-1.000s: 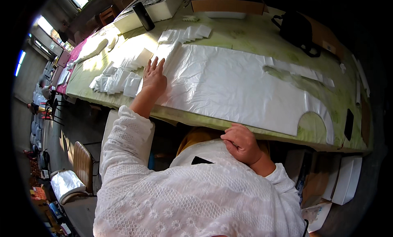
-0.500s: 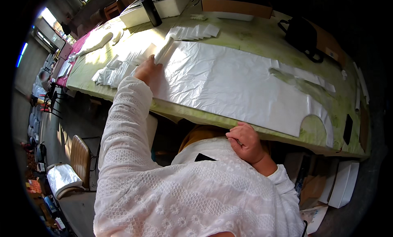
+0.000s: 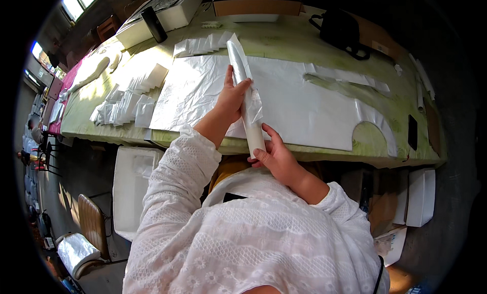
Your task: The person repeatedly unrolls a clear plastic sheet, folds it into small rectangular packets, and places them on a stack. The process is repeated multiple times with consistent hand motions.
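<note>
A whitish roll of thin plastic film (image 3: 249, 104) is held slantwise above the table's near edge. My left hand (image 3: 232, 97) grips its middle, thumb over the front and index finger along the side. Around the lower end my right hand (image 3: 275, 154) is closed. Beneath lies a flat stack of white plastic bags (image 3: 299, 111), with a curved cutout at its right end. Folded white packets (image 3: 124, 104) lie in a fanned row to the left of the stack, and more packets (image 3: 203, 44) are behind it.
A green patterned cloth (image 3: 284, 43) covers the table. At the back are a black bottle (image 3: 153, 25), a foam box (image 3: 177, 15) and a black bag (image 3: 339, 32). A dark phone (image 3: 412, 132) lies far right. Below the table stand a white foam box (image 3: 133, 187) and a chair (image 3: 94, 225).
The roll has come up off the left end of the bag stack in my left hand, moving right and nearer. My right hand has joined onto its lower end. The view has shifted.
</note>
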A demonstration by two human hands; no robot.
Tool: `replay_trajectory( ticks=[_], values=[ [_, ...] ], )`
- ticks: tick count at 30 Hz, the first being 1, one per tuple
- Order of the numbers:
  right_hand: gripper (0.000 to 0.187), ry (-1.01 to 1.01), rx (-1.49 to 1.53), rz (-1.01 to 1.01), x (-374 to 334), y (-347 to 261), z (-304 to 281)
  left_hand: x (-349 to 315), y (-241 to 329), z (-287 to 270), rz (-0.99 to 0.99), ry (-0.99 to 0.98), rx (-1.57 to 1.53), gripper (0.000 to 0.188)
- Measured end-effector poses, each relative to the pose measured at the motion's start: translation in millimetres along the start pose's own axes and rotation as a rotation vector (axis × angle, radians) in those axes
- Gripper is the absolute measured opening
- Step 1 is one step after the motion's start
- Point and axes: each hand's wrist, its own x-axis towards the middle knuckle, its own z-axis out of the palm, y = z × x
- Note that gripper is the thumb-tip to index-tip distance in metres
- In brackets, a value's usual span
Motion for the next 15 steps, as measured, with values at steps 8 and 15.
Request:
replay_trajectory(
  ticks=[8,15],
  values=[
    [0.096,0.244,-0.353,-0.03,-1.0,5.8,-6.0,-4.2,-23.4,35.4,-0.102,0.016,0.334,0.101],
    [0.099,0.219,0.098,0.077,-3.9,-4.0,-12.6,4.9,-21.5,43.6,-0.035,0.027,0.27,0.101]
  ],
)
